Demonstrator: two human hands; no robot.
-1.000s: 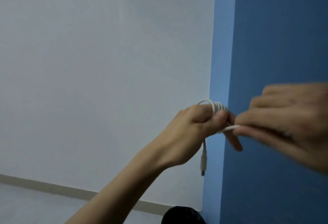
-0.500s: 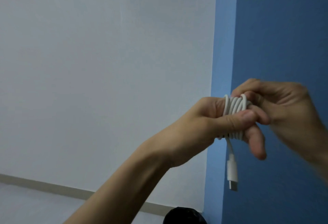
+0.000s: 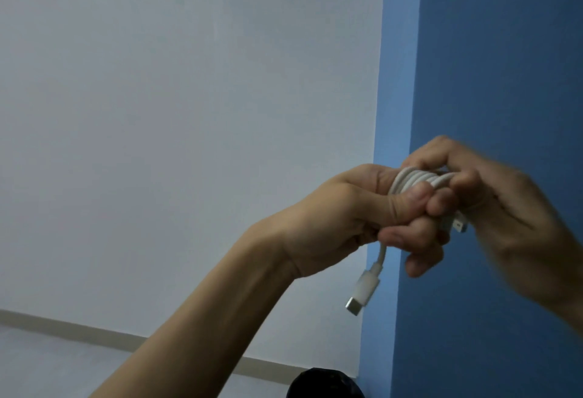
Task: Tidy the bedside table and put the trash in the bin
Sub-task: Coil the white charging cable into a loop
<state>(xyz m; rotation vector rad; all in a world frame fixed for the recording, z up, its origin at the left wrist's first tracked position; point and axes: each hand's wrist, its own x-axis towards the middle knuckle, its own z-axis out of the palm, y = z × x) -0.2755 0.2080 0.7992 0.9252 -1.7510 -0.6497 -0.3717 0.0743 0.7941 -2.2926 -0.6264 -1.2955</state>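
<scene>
The white USB-C cable (image 3: 416,181) is sitting coiled in mid-air before the blue wall (image 3: 504,50), with the left hand (image 3: 340,218) curling round its loops and the right hand (image 3: 504,208) pinching the far side. With one USB-C plug (image 3: 362,293) dangling free, the springy loops are probably liable to unwind if either grip is slackening.

The loose strand that the right hand (image 3: 504,208) drew out sideways a second ago is now wound in. The white cable (image 3: 416,181) sits as a thicker, tighter bundle of turns. The right hand has come in against the left hand (image 3: 347,218), its fingers curling over the top of the bundle. The hanging plug (image 3: 362,293), which pointed straight down, now swings left and tilts. A second connector (image 3: 458,227) now shows between the fingers of both hands.
</scene>
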